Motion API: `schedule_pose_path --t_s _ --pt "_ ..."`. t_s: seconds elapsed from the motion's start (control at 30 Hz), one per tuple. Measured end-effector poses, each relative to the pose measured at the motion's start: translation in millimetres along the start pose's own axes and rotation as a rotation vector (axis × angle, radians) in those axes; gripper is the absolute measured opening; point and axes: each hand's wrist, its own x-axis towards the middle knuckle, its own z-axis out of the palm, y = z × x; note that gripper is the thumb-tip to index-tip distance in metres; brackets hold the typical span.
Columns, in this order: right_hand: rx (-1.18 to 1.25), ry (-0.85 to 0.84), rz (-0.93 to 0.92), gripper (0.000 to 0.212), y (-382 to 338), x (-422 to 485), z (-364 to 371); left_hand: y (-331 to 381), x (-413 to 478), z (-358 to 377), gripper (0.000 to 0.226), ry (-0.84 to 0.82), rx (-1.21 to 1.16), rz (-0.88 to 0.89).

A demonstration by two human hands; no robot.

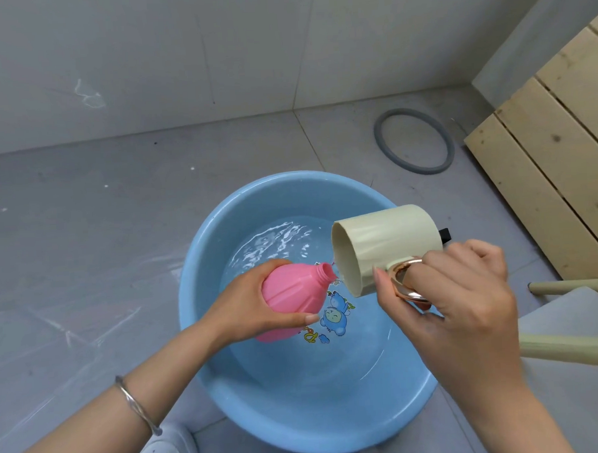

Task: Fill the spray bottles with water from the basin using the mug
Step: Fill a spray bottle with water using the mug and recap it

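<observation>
Bottle point(287, 302): clamped in my left hand point(249, 307), held tilted over the basin point(206, 333) so spills fall back in. My right hand point(462, 304) grips the mug point(384, 246) handle, lip tipped at the bottle neck, pouring.

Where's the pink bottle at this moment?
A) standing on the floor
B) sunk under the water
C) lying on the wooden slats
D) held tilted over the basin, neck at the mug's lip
D: the left hand holds the bottle tilted above the basin, its open neck meeting the tipped mug at its lip.
</observation>
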Motion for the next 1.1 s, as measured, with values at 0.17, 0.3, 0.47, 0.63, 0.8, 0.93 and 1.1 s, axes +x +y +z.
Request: schedule_pose_path --t_s 0.17,0.3,0.47,0.63,0.8,0.93,1.1 --pt "-0.031 0.014 -0.047 0.040 0 -3 3 -1 0 1 0.085 -0.007 -0.011 0.001" --pt "0.033 0.023 0.044 0.041 0 -7 6 -2 -1 0 0.093 -0.004 -0.020 -0.001" --pt "0.163 0.041 0.355 0.044 9 -17 12 -5 -2 -3 0.084 0.002 -0.083 -0.003" --pt "0.396 -0.105 0.813 0.056 35 -45 45 -9 -6 -7 0.083 0.014 -0.157 -0.018" --pt "0.091 -0.349 0.513 0.036 38 -88 84 -9 -8 -16 0.080 0.080 -0.257 -0.037" --pt "-0.006 -0.423 0.445 0.036 39 -105 99 -5 -7 -22 0.078 0.107 -0.299 -0.039" --pt "0.025 -0.513 0.383 0.037 22 -124 110 -4 -7 -24 0.078 0.114 -0.292 -0.052"
